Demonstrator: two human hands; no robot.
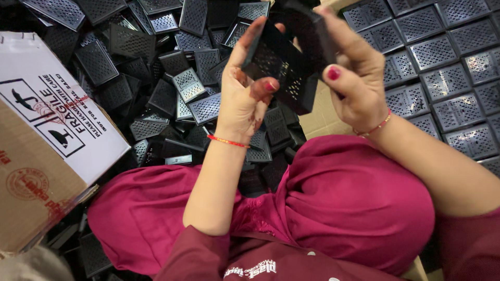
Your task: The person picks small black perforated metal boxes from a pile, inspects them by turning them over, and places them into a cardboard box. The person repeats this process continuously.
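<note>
Ok, head view: both hands clamped on black perforated plastic parts held up mid-frame. Left hand (242, 99) grips perforated panel (278, 70), right hand (354, 78) holds 2nd black piece (307, 26) against it. Imo keep edges square, thumbs off the perforations. Loose pile of parts (156, 78) on left, neat rows (442, 62) on right, cardboard box (47, 145) at far left. Surface underneath hidden.

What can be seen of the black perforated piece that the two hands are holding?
The black perforated piece is a flat rectangular panel, plastic by its look, with a raised rim and a grid of small holes. It is held tilted above the lap. The left hand grips its lower left edge; the right hand holds its upper right side, where a second dark piece seems to overlap it.
</note>
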